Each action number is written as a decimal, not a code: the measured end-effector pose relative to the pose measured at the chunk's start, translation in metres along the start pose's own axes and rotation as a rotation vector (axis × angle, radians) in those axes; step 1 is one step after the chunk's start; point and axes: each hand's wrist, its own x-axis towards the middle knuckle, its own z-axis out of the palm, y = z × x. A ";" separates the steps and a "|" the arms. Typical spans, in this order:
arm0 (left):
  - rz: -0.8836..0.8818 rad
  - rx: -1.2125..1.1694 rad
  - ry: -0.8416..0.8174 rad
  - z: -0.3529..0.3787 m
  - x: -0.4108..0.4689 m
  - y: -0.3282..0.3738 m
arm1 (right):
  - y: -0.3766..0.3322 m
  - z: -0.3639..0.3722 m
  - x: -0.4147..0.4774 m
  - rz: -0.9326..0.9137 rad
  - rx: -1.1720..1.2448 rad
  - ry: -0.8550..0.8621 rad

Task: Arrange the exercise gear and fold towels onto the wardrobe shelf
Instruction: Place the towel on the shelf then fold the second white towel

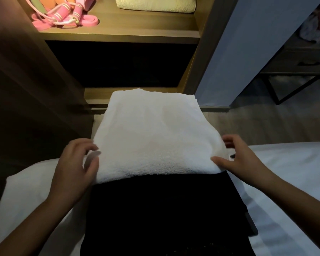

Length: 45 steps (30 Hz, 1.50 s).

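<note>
Left hand (72,163), right hand (242,161), 1 white towel (151,137) between

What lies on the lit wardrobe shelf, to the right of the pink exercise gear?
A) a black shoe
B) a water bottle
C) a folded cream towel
C: a folded cream towel rests on the shelf, to the right of the pink jump rope.

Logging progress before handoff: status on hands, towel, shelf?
Left hand open at left edge of white towel; right hand grips its right edge. Towel folded, on dark cloth, not shelved. Nothing blocks the shelf.
</note>
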 end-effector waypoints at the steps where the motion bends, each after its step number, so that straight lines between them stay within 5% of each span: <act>1: 0.107 0.040 -0.046 -0.003 -0.001 0.002 | -0.003 0.001 -0.003 -0.138 -0.085 0.050; 4: 0.214 0.044 -0.256 -0.014 -0.005 0.005 | -0.012 0.001 -0.008 -0.461 -0.320 0.022; 8: 0.348 0.239 -0.403 -0.021 -0.005 0.001 | -0.014 0.004 -0.009 -0.564 -0.637 -0.230; 11: 0.404 0.456 -0.375 -0.013 -0.003 0.010 | -0.020 0.010 -0.012 -0.630 -0.727 -0.105; 21: 0.445 0.536 -0.076 -0.038 0.072 0.044 | -0.071 -0.002 0.026 -0.573 -0.922 0.135; 25: 0.325 0.381 -0.162 -0.069 0.152 0.065 | -0.114 -0.042 0.074 -0.548 -0.674 -0.011; 27: 0.240 0.215 -0.224 -0.093 0.192 0.074 | -0.133 -0.078 0.099 -0.509 -0.455 0.126; 31: 0.055 -0.478 0.062 -0.121 0.250 0.100 | -0.176 -0.133 0.135 -0.423 0.538 0.391; 33: -0.041 -0.746 0.267 -0.109 0.276 0.132 | -0.211 -0.133 0.152 -0.426 0.803 0.520; 39: -0.005 -0.565 0.674 -0.118 0.326 0.174 | -0.265 -0.153 0.186 -0.431 0.634 0.910; 45: 0.024 -0.560 0.767 -0.116 0.348 0.163 | -0.267 -0.164 0.208 -0.437 0.573 0.927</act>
